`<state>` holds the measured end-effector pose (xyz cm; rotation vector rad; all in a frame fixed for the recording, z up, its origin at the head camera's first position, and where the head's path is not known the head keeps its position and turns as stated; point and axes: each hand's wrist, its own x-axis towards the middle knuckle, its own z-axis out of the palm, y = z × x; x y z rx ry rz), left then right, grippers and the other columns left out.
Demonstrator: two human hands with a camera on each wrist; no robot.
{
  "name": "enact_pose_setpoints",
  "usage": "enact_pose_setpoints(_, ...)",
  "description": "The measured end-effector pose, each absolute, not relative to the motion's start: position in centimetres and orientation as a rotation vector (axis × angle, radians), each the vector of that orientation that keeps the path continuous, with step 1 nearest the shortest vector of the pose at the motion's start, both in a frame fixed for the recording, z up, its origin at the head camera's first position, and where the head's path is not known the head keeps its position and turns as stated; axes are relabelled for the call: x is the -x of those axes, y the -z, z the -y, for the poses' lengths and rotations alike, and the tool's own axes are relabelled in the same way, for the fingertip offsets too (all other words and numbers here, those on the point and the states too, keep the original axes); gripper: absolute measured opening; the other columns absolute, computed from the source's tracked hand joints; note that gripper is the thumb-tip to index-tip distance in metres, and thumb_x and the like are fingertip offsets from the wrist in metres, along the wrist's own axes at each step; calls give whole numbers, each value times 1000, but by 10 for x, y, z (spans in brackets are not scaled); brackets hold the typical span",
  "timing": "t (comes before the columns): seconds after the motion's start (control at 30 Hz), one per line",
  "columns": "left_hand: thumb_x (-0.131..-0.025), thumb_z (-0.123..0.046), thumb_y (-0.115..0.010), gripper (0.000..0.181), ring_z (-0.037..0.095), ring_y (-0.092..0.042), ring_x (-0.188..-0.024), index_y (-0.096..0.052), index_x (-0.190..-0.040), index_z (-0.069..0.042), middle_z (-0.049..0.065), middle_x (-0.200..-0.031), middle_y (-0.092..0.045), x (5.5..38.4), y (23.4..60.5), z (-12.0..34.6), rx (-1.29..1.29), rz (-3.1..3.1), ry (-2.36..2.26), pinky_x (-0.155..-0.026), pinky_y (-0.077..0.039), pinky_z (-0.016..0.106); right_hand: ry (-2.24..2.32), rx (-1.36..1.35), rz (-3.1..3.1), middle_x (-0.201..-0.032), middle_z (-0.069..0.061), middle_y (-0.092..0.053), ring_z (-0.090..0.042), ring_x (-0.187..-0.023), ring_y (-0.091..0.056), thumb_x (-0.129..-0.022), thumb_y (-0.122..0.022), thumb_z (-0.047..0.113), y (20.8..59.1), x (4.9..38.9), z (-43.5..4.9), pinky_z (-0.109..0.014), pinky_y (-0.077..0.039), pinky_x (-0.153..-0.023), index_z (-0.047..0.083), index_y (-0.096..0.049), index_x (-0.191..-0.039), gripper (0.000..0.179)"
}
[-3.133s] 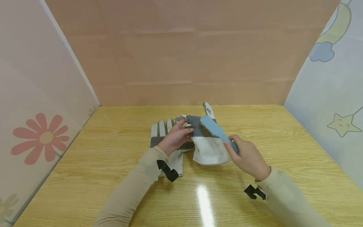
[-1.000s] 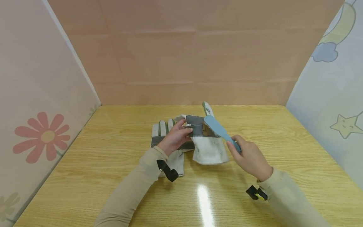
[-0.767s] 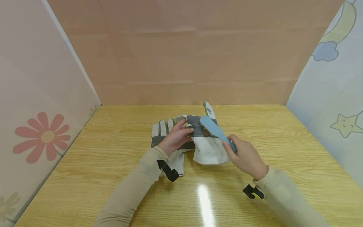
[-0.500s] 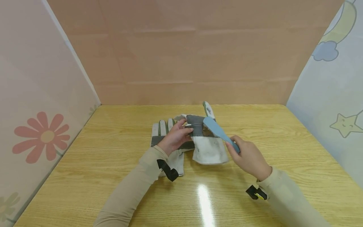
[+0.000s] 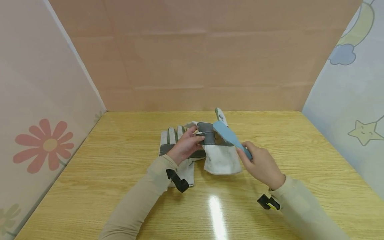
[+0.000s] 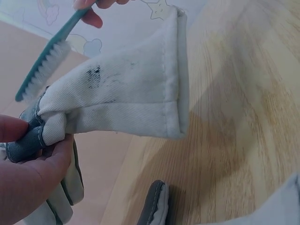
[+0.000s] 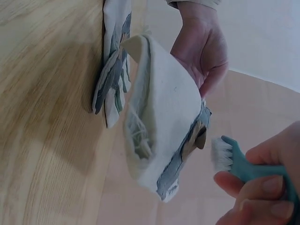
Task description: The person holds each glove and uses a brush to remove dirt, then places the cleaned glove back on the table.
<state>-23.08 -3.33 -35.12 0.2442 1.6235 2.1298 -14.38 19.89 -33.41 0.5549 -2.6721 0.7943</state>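
A white work glove with grey bands and dark smudges is held up off the table by my left hand, whose thumb and fingers pinch its grey band. My right hand grips the handle of a blue brush with white bristles. In the head view the brush lies over a brown patch on the grey band; in the right wrist view its bristles stand a little apart from the glove. A second matching glove lies flat on the table, partly hidden by my left hand.
The wooden table runs back to a brown papered wall. Printed side panels stand at the left and right. A black wrist mount sits on the left sleeve, another mount on the right.
The brush shifts back and forth by small amounts over the grey band; since half a second ago it has moved slightly up and left. The left hand and both gloves stay nearly still.
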Motion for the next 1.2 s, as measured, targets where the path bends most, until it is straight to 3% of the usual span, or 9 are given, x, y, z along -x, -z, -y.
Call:
enact_pose_setpoints(0.17,-95,3,-39,58,24,-55,-109,-21,-148,-12,26,-141,-40,231,352,33,-231,-1620,-2141,-81,-48,29,-781,-535,2733,-49,5,-35,2,-39,-23,-97,-50,17,332,144,-195,-18,-27,-38,0,-59,-96,19)
enact_pose_setpoints(0.33,-96,3,-38,58,36,-44,-127,-20,-149,-13,24,-144,-37,232,353,34,-209,-1606,-2175,-95,-45,38,-783,-498,2777,-49,5,-32,0,-39,-22,-97,-49,17,331,141,-199,-18,-26,-38,0,-60,-97,20)
enact_pose_setpoints(0.47,-96,3,-38,58,37,-42,-130,-20,-149,-13,24,-144,-36,232,352,35,-223,-1608,-2169,-101,-41,43,-802,-480,2784,-50,5,-32,0,-40,-22,-97,-48,17,329,139,-202,-19,-26,-38,-2,-60,-101,23)
enact_pose_setpoints(0.63,-95,4,-38,59,25,-54,-113,-20,-148,-12,26,-142,-38,231,352,34,-260,-1608,-2159,-90,-45,35,-832,-488,2731,-51,4,-33,1,-40,-22,-98,-48,18,327,141,-200,-19,-27,-38,-1,-60,-99,22)
enact_pose_setpoints(0.83,-95,4,-38,60,13,-55,-97,-17,-149,-12,26,-142,-37,231,355,32,-266,-1582,-2166,-81,-46,29,-804,-519,2739,-51,6,-31,2,-41,-21,-97,-49,18,328,144,-195,-19,-27,-40,2,-61,-95,21)
enact_pose_setpoints(1.0,-95,4,-38,60,21,-53,-108,-19,-149,-13,25,-143,-37,232,355,32,-227,-1605,-2179,-81,-46,29,-794,-503,2784,-51,5,-33,0,-40,-22,-98,-48,18,327,142,-198,-19,-27,-40,2,-62,-99,21)
enact_pose_setpoints(1.2,-95,4,-38,61,36,-42,-128,-17,-149,-13,23,-145,-35,233,353,33,-214,-1592,-2185,-92,-44,36,-825,-488,2794,-50,5,-32,0,-39,-21,-98,-47,20,326,139,-204,-20,-26,-39,2,-61,-99,23)
